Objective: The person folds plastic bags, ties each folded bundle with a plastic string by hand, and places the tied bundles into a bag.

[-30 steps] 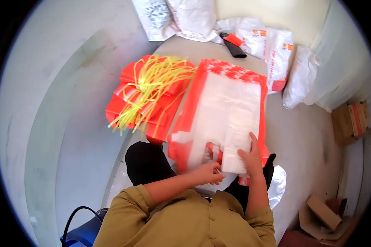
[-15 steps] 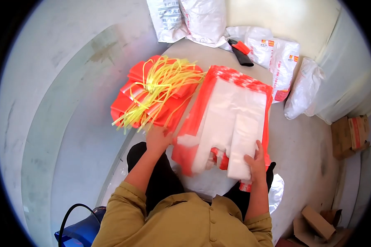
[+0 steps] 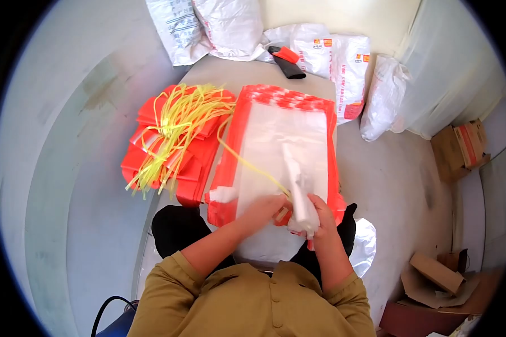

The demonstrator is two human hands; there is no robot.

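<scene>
My right hand [image 3: 324, 218] grips a gathered white plastic bag [image 3: 301, 191], whose narrow folded end stands up from the fingers. Close on its left, my left hand [image 3: 264, 212] is closed on one end of a yellow plastic strip [image 3: 253, 167]; motion slightly blurs these fingers. That strip trails back over the bag stack toward a tangled bunch of yellow strips [image 3: 177, 121]. Beneath both hands lies a stack of plastic bags [image 3: 264, 132] with red edges and a whitish middle. The yellow bunch rests on a pile of folded red bags [image 3: 194, 168].
Several white printed sacks [image 3: 230, 28] line the table's [image 3: 208, 72] far side. A black item with a red piece [image 3: 289, 67] lies in front of them. Cardboard boxes [image 3: 461, 149] stand at the right, with opened cardboard [image 3: 433, 281] lower down. A blue container [image 3: 118, 326] is at lower left.
My left hand has moved right from the yellow bunch, drawing a strip across the stack. My right hand has gathered the flat white bag into a narrow bunch. The whole view has shifted.
</scene>
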